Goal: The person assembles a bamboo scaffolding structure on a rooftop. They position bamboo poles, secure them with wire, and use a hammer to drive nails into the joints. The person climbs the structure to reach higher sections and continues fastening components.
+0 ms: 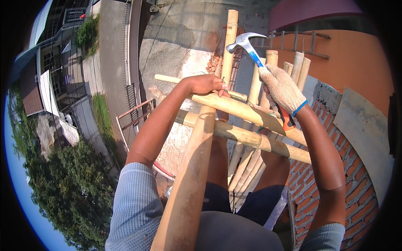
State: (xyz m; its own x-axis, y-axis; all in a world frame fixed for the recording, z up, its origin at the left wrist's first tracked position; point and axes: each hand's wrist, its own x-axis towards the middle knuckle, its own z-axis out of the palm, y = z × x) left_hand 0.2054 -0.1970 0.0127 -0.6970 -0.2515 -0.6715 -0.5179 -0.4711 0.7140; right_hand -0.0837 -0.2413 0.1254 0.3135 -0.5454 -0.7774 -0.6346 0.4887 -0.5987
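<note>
My right hand (282, 87), in a cream knitted glove with a blue cuff, is closed round a claw hammer (254, 57). The steel head points up and left, and the orange-and-black grip end hangs below the glove. Bare, my left hand (208, 84) rests by a crossing bamboo pole (247, 111), fingers pinched together; what they hold is too small to make out. Just beyond it stands an upright bamboo pole (230, 46). A second crosswise pole (251, 139) runs below the first. One thick bamboo pole (188, 175) slants from my chest up to these crosspieces.
Several bamboo ends (298, 69) rise behind my right hand, near an orange wall (347, 71) with a ladder (312, 42). A brick wall (326, 180) stands close on the right. Far below lie a gravelly yard (167, 37), loose bricks (214, 65) and a metal gate (134, 111).
</note>
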